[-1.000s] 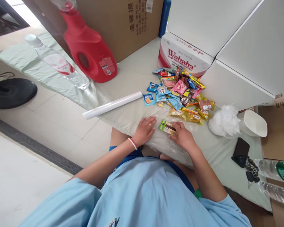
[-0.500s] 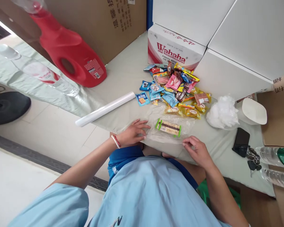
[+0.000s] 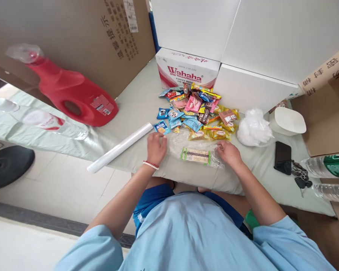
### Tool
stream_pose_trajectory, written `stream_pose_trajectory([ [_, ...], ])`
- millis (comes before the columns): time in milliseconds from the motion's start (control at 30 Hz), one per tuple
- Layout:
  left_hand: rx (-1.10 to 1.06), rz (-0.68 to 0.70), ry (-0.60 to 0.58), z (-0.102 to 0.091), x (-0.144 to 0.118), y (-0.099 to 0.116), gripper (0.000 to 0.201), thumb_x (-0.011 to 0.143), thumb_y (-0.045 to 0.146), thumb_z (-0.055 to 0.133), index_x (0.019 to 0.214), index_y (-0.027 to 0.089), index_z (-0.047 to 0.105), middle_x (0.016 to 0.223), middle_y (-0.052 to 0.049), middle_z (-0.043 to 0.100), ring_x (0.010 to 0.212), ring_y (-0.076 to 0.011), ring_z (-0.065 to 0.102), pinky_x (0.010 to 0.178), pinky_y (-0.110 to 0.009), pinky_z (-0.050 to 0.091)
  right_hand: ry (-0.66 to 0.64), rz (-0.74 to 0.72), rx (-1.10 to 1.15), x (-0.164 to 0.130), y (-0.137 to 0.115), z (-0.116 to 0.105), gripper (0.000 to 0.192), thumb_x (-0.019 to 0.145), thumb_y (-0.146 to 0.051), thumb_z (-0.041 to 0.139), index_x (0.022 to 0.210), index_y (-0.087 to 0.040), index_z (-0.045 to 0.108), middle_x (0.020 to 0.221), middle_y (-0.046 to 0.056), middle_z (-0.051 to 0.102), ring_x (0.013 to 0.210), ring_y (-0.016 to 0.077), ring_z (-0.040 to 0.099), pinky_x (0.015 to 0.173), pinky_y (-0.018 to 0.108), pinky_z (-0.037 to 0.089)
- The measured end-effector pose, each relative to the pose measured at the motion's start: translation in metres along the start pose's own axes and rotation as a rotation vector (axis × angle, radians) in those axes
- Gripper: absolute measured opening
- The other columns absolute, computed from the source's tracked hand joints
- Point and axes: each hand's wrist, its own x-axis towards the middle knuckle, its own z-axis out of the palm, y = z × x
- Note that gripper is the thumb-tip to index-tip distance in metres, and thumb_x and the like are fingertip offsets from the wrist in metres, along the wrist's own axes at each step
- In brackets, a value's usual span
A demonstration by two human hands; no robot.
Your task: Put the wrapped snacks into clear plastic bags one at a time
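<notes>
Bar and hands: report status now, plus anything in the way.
Left hand by film, contact unclear. Right hand at film's right edge. Bar between hands, film on both sides. Candy heaped just beyond.

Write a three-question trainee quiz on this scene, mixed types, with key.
1. True or false: the cream-and-green rectangular wrapped packet lies between the person's left hand and right hand.

2. Which of these lies closest to the bunch of metal keys?
A) the red plastic jug
B) the black rectangular phone
C) the long white cylindrical roll

3. Fill in: the red-and-white beaded bracelet circles the person's ____ wrist.

Key:
1. True.
2. B.
3. Left.
</notes>
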Motion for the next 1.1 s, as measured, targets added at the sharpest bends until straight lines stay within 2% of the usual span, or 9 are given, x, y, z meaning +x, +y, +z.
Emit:
stream_pose_trajectory([
  [100, 0.126, 0.086, 0.219, -0.016, -0.022, 0.021, 0.028, 0.101, 0.034, 0.044, 0.112, 0.021, 0.066, 0.118, -0.015, 0.062, 0.120, -0.0310, 0.054, 0.107, -0.053, 0.041, 0.135, -0.135, -0.022, 0.004, -0.013, -0.008, 0.034, 0.099, -0.028, 0.049, 0.125, -0.015, 0.067, 0.119, 0.014, 0.069, 0.114, 0.0294, 0.058, 0.099, 0.039, 0.045],
  [233, 0.178, 0.418, -0.194, -0.007, -0.053, 0.059, 0.031, 0.101, 0.027, 0.046, 0.122, 0.027, 0.069, 0.112, -0.011, 0.068, 0.112, -0.0288, 0.057, 0.095, -0.049, 0.043, 0.106, -0.267, -0.065, 0.025, -0.041, -0.010, 0.048, 0.098, -0.029, 0.055, 0.143, -0.012, 0.056, 0.137, 0.018, 0.062, 0.129, 0.0338, 0.049, 0.109, 0.044, 0.039],
  [333, 0.243, 0.476, -0.418, 0.019, -0.061, 0.075, 0.035, 0.101, 0.025, 0.045, 0.127, 0.028, 0.069, 0.115, -0.011, 0.069, 0.111, -0.0295, 0.056, 0.088, -0.047, 0.043, -0.011, -0.223, -0.116, 0.045, -0.058, -0.008, 0.048, 0.094, -0.028, 0.064, 0.139, -0.012, 0.059, 0.127, 0.020, 0.069, 0.123, 0.0358, 0.055, 0.101, 0.044, 0.042],
  [467, 0.286, 0.441, -0.469, 0.038, -0.057, 0.078, 0.034, 0.100, 0.023, 0.048, 0.125, 0.028, 0.071, 0.114, -0.010, 0.069, 0.108, -0.0299, 0.055, 0.087, -0.047, 0.043, -0.102, -0.266, -0.095, 0.053, -0.065, -0.014, 0.023, 0.095, -0.021, 0.061, 0.114, -0.018, 0.073, 0.105, 0.011, 0.077, 0.100, 0.0266, 0.067, 0.088, 0.033, 0.045],
  [600, 0.222, 0.429, -0.461, 0.036, -0.056, 0.071, 0.033, 0.099, 0.022, 0.050, 0.124, 0.028, 0.072, 0.115, -0.009, 0.071, 0.109, -0.0288, 0.058, 0.090, -0.047, 0.045, -0.129, -0.561, 0.044, 0.027, -0.062, -0.015, 0.026, 0.096, -0.015, 0.055, 0.109, -0.019, 0.077, 0.106, 0.007, 0.077, 0.099, 0.0213, 0.066, 0.090, 0.030, 0.045],
  [733, -0.064, 0.304, -0.397, 0.032, -0.059, 0.044, 0.035, 0.092, 0.012, 0.047, 0.109, 0.024, 0.074, 0.119, -0.007, 0.073, 0.113, -0.0233, 0.063, 0.099, -0.044, 0.049, -0.195, -0.733, 0.054, -0.012, -0.059, 0.006, 0.043, 0.095, -0.010, 0.051, 0.132, -0.021, 0.070, 0.098, 0.008, 0.075, 0.092, 0.0216, 0.061, 0.088, 0.033, 0.046],
  [933, -0.215, -0.265, 0.072, 0.030, -0.037, -0.002, 0.031, 0.101, 0.032, 0.036, 0.104, 0.022, 0.066, 0.108, -0.006, 0.071, 0.105, -0.0196, 0.066, 0.097, -0.037, 0.052, -0.263, -0.721, -0.142, -0.035, -0.066, 0.026, 0.047, 0.102, -0.012, 0.041, 0.142, -0.020, 0.064, 0.097, 0.010, 0.069, 0.095, 0.0244, 0.053, 0.085, 0.034, 0.046],
  [1033, -0.191, -0.266, 0.022, 0.034, -0.015, -0.002, 0.045, 0.107, 0.044, 0.024, 0.112, 0.024, 0.064, 0.102, -0.006, 0.071, 0.100, -0.0199, 0.068, 0.091, -0.037, 0.053, -0.265, -0.705, -0.152, -0.036, -0.071, 0.025, 0.043, 0.102, -0.015, 0.044, 0.139, -0.022, 0.066, 0.096, 0.011, 0.069, 0.098, 0.0264, 0.052, 0.081, 0.034, 0.047],
  [1100, -0.143, -0.234, -0.084, 0.035, -0.005, 0.005, 0.040, 0.103, 0.052, 0.038, 0.105, 0.024, 0.066, 0.100, -0.007, 0.072, 0.103, -0.0243, 0.068, 0.091, -0.040, 0.052, -0.255, -0.707, -0.150, -0.038, -0.072, 0.024, 0.042, 0.102, -0.016, 0.045, 0.139, -0.022, 0.066, 0.097, 0.012, 0.070, 0.100, 0.0272, 0.051, 0.080, 0.034, 0.047],
])
